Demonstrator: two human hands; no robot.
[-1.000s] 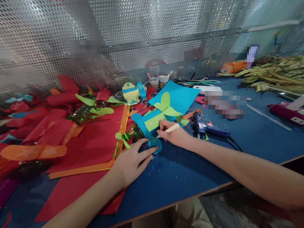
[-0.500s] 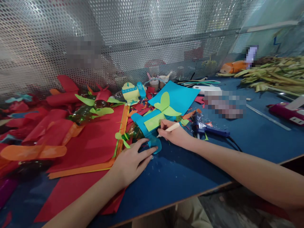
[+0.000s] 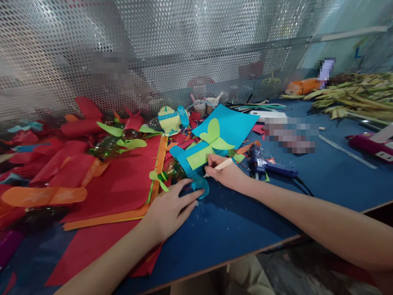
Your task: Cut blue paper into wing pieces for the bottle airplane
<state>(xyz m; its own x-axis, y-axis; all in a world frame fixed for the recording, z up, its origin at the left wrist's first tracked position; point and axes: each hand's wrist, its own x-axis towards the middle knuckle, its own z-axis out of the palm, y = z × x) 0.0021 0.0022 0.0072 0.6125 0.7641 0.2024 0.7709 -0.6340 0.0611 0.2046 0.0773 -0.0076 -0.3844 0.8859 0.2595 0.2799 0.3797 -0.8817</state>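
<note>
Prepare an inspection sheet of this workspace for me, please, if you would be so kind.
Surface: blue tabletop, with small bits scattered in front of the hands.
Work items: bottle plane wrapped in blue paper, with a lime panel; blue paper wing at its near side.
Clutter: red paper sheets at left, paper scraps, blue hot-glue gun at right.
Hands: left hand rests fingers on the wing; right hand grips a white pen-like tool.
Cables: dark cord runs from the glue gun's handle.
Surroundings: perforated metal screen behind; dry stalks at far right.
</note>
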